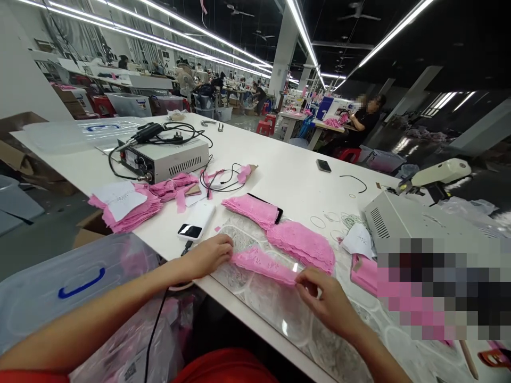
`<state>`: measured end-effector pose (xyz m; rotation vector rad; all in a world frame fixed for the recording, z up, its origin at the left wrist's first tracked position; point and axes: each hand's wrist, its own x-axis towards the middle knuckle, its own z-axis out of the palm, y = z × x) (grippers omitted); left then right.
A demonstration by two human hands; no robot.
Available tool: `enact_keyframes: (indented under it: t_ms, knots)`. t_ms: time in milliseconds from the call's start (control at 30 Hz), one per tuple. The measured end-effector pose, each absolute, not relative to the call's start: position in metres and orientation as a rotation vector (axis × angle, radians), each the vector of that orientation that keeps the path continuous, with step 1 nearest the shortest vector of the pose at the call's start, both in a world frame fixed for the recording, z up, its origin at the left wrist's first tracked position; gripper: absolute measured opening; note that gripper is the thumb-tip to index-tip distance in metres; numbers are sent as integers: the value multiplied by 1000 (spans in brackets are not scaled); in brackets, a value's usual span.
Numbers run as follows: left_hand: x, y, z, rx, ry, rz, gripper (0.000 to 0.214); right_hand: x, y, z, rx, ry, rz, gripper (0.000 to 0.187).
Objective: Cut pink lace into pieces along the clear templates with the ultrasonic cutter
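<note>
A narrow piece of pink lace fabric [263,264] stretches between my two hands, low over a clear, patterned mat [275,308]. My left hand [211,254] has its fingers closed at the left end of the piece. At the other end, my right hand [325,298] pinches the lace between thumb and fingertips. Just beyond it lie two stacks of pink lace pieces, one on the left [251,210] partly covering a dark flat device [275,213], the other on the right [301,244]. A white power bank [196,221] with a small screen rests beyond my left hand.
A grey box with a cabled handpiece [175,159] stands at the table's back left. Pink bundles [133,207] lie before it. A grey machine [423,218] is at the right, near loose rubber bands [351,221]. A plastic bin [80,282] is left of the table; a person [365,122] sits beyond.
</note>
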<state>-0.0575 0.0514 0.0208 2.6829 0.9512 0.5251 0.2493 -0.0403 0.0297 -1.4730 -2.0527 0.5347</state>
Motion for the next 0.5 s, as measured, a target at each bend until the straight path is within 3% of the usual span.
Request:
enact_keyframes:
  t_ms: [167, 300, 500]
  knots:
    - [-43, 130, 51, 2706, 980, 539, 17, 260, 30, 67, -1551, -1886, 646, 18]
    - [-33, 202, 81, 2721, 1100, 669, 19, 263, 99, 86, -1522, -1788, 409, 19]
    - [-51, 230, 69, 2756, 1162, 687, 18, 237, 137, 59, -1387, -1883, 258, 12]
